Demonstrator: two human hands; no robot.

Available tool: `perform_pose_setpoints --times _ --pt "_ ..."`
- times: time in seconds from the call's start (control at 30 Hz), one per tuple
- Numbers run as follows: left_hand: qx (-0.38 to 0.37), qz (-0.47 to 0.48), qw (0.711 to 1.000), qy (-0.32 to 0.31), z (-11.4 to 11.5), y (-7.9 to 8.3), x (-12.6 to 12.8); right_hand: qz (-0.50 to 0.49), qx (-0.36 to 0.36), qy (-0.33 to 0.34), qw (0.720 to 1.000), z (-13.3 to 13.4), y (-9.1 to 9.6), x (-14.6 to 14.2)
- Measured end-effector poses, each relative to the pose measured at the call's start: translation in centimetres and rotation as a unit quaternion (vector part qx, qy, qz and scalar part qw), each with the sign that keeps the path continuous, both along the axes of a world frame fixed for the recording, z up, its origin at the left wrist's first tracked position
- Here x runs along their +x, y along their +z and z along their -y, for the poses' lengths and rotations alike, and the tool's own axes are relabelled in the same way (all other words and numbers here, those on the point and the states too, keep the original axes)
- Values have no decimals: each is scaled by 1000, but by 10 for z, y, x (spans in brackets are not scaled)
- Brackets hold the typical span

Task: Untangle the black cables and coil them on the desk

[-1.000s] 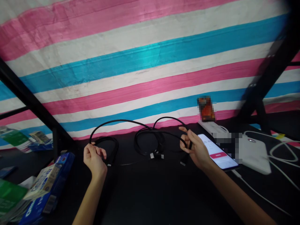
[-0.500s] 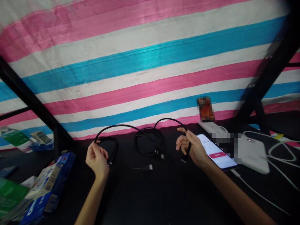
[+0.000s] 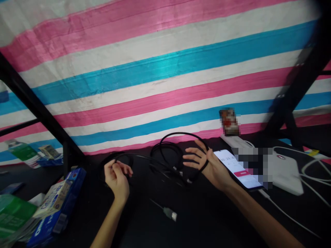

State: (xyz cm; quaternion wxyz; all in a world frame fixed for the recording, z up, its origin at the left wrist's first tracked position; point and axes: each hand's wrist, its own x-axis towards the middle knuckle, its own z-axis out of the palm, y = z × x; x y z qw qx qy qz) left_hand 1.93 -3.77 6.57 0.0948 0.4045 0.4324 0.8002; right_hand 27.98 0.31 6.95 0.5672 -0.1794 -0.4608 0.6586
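Note:
My left hand (image 3: 117, 177) is closed in a pinch on a black cable (image 3: 184, 133) above the dark tabletop. My right hand (image 3: 204, 163) has its fingers spread, and a loop of the same black cable hangs in the crook of its thumb, held there. Between the hands the cable bends over in an arc, with coiled turns lying behind it. A USB plug (image 3: 170, 214) on a thin lead rests in front of the hands. More small plugs show dimly among the coils; which cable each belongs to I cannot tell.
A lit phone (image 3: 241, 174) lies beside my right wrist, next to a white box-shaped device (image 3: 288, 175) with white cords. At left are a blue box (image 3: 55, 220), green packaging (image 3: 15, 215) and a bottle (image 3: 22, 151). Black frame posts (image 3: 292, 86) stand before a striped sheet (image 3: 155, 65).
My left hand has shifted right and slightly down with the cable. The fingers of my right hand have spread out, and the cable loop around it has widened. The USB plug sits nearer me.

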Motion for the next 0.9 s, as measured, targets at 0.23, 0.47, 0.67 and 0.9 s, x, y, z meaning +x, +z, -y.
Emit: perform_pose_setpoints --times 0.23,0.47,0.67,0.9 --pt "-124 -16 983 -136 7 -25 38 0 -145 151 978 18 -15 -23" --pt "-228 -128 956 -132 8 -33 45 -35 -231 135 963 10 -30 -26" --pt "-284 -151 932 -169 -1 -41 35 26 -243 117 963 6 -30 -27" --pt "-324 -194 908 -183 -2 -43 29 174 -124 9 977 4 -33 -30"
